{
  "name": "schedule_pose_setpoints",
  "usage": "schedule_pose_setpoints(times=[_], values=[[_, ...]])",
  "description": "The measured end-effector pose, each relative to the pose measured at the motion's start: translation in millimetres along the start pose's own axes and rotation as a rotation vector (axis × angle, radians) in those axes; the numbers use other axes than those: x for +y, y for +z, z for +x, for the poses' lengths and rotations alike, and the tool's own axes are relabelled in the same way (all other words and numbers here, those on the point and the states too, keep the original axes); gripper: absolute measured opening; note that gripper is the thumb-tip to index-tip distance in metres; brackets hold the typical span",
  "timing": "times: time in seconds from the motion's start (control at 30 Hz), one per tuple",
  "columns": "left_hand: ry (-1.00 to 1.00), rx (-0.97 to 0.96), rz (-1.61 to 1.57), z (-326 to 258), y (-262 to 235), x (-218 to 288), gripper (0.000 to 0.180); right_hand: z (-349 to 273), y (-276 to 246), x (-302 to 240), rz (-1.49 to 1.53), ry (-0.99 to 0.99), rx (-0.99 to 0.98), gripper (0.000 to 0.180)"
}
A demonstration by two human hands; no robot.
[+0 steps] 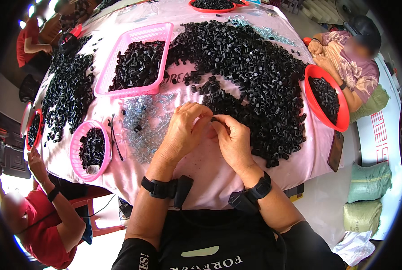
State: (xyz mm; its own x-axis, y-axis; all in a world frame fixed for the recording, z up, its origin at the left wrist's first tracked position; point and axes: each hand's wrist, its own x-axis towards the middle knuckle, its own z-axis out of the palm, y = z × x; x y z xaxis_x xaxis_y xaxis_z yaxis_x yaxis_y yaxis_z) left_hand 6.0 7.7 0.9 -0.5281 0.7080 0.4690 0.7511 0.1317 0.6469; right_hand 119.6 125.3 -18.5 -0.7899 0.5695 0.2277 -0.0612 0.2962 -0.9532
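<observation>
My left hand (185, 128) and my right hand (233, 140) meet over the pink cloth, fingertips almost touching. The right thumb and forefinger pinch a small black plastic piece (213, 119), mostly hidden by the fingers. The left fingers are curled together beside it; what lies between them cannot be made out. Just beyond and to the right of my hands spreads a large heap of short black tubular caps (259, 85). Left of my left hand lies a scatter of small clear plastic pieces (142, 130), with a few black bits among them.
A pink rectangular basket (103, 76) and a round pink basket (76, 155) hold black parts. Another heap of black pieces (70, 90) lies left. At right are a red bowl (343, 108) and a phone (336, 151). Co-workers (43, 216) sit around the table.
</observation>
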Motion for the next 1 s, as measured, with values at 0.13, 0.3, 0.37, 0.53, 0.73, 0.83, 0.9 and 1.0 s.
schedule_pose_setpoints(times=[0.13,0.3,0.37,0.53,0.73,0.83,0.9,1.0], values=[[-0.035,-0.007,-0.055,1,0,2,0.013,1,-1,-3,-0.016,-0.002,-0.011,0.012],[-0.050,-0.010,-0.077,1,-2,3,0.013,0,0,-4,-0.018,-0.005,-0.021,0.012],[-0.051,-0.017,-0.111,0,-1,1,0.013,0,-1,-1,-0.034,-0.038,-0.019,0.011],[-0.098,-0.044,-0.133,-1,-1,1,0.013,0,0,1,0.031,0.009,-0.020,0.011],[-0.119,0.031,-0.115,0,1,0,0.018,-1,-1,-1,0.054,0.043,0.016,0.012],[-0.090,0.099,-0.020,-1,3,-8,0.024,-1,-3,-1,0.174,0.116,0.053,0.014],[-0.054,0.094,0.002,-1,4,-10,0.027,0,-5,0,0.254,0.159,0.061,0.015],[0.022,0.055,0.092,1,6,-8,0.026,1,-5,-1,0.267,0.159,0.072,0.016]])
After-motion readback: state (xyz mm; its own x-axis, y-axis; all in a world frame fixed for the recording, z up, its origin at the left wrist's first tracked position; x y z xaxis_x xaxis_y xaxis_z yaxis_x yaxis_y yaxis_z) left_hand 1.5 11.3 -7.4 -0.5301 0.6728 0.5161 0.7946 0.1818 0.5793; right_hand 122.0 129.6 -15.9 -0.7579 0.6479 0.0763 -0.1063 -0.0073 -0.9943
